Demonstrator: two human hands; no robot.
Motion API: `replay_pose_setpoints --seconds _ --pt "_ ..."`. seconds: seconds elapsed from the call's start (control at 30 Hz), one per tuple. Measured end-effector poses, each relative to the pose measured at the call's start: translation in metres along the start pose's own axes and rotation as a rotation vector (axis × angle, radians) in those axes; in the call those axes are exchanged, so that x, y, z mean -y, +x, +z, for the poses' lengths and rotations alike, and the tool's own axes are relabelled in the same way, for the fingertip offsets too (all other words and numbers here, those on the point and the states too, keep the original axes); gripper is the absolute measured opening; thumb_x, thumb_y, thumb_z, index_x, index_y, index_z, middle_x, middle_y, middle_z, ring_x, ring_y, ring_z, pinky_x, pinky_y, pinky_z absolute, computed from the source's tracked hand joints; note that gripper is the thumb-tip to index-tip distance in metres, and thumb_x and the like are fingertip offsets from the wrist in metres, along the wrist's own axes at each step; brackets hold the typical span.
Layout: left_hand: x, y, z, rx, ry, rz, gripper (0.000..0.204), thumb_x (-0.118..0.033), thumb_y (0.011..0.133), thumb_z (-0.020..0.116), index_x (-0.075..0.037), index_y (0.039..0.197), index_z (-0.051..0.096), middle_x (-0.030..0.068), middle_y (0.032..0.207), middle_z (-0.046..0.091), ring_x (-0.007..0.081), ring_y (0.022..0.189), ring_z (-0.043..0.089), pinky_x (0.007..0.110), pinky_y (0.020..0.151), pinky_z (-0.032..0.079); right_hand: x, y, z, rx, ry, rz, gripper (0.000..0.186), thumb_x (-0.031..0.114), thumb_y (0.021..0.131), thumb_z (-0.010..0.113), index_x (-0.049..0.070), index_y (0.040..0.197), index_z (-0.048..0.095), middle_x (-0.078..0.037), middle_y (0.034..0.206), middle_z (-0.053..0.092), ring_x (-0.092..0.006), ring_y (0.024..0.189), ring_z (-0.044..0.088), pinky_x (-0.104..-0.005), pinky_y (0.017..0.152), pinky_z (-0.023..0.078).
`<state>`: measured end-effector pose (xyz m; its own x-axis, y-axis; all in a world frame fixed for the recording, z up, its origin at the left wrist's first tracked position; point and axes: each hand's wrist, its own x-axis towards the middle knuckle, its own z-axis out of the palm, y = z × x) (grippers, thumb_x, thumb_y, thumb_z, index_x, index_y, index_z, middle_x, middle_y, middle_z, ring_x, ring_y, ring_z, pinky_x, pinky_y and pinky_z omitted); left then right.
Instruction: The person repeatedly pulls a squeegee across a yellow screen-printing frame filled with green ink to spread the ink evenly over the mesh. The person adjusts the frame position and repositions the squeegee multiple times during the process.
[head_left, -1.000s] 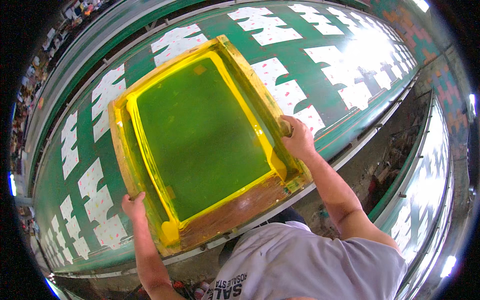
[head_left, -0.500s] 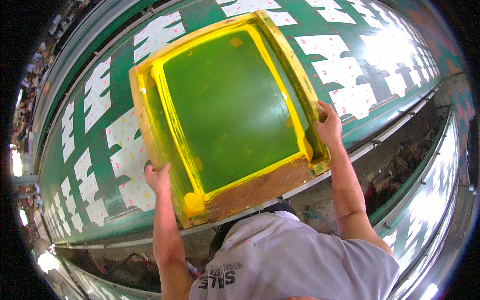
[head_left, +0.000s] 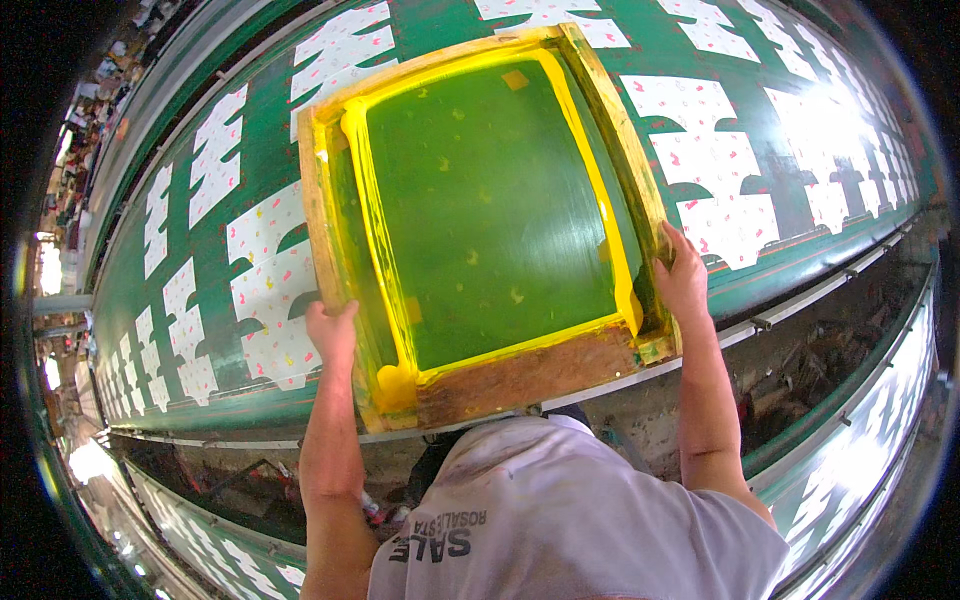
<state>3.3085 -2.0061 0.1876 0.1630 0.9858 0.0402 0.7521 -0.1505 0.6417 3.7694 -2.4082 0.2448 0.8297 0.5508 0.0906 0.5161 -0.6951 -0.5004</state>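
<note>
A screen-printing frame (head_left: 500, 376) of wood lies over the long green table in front of me. Its mesh (head_left: 480, 220) is green with small pale marks, and wet yellow ink (head_left: 372, 235) lines the inner edges. A thicker blob of ink sits in the near left corner. My left hand (head_left: 333, 332) is closed round the frame's left side rail near its front end. On the right side rail my right hand (head_left: 682, 275) grips with its fingers curled over the wood. Whether the frame touches the table all along, I cannot tell.
White cut fabric pieces (head_left: 712, 165) with small pink prints lie in rows on the green table (head_left: 215, 245). A metal rail (head_left: 800, 298) with small stops runs along its near edge. Behind me stands another table (head_left: 870, 400) with white pieces, across a narrow gap.
The view has turned slightly, so the frame and table appear farther right and less tilted. More pale marks show in the mesh. Both hands keep their grip on the frame's sides.
</note>
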Motion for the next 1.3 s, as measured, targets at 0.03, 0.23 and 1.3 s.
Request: replay_pose_setpoints --seconds 0.03,0.23,1.3 --pt "0.0 0.0 0.001 0.011 0.001 -0.024 0.048 -0.025 0.081 0.095 0.007 0.104 0.069 0.0248 0.11 0.072 0.0403 0.102 0.07 0.05 0.092 0.054 0.008 -0.008 -0.001 -0.055 -0.134 -0.12 0.061 0.01 0.089 0.081 0.012 0.149 0.068 -0.019 0.148 0.069 -0.0399 0.132 0.069 -0.0522 0.11 0.056" --pt "0.002 0.001 0.006 -0.013 0.116 0.021 0.051 -0.029 0.081 0.096 0.006 0.108 0.069 0.0261 0.113 0.072 0.0462 0.107 0.07 0.053 0.094 0.055 0.08 -0.102 -0.015 0.52 0.08 -0.692 0.066 0.031 0.098 0.08 0.014 0.159 0.059 -0.02 0.162 0.056 -0.043 0.142 0.061 -0.0531 0.118 0.051" --pt "-0.027 -0.019 -0.011 -0.008 0.137 0.024 0.049 -0.035 0.092 0.086 0.004 0.114 0.068 0.0251 0.119 0.068 0.0453 0.115 0.067 0.056 0.1 0.057 0.181 -0.138 0.074 0.253 -0.374 -0.797 0.052 0.003 0.087 0.07 0.019 0.136 0.078 -0.011 0.126 0.078 -0.0353 0.113 0.075 -0.0497 0.102 0.059"
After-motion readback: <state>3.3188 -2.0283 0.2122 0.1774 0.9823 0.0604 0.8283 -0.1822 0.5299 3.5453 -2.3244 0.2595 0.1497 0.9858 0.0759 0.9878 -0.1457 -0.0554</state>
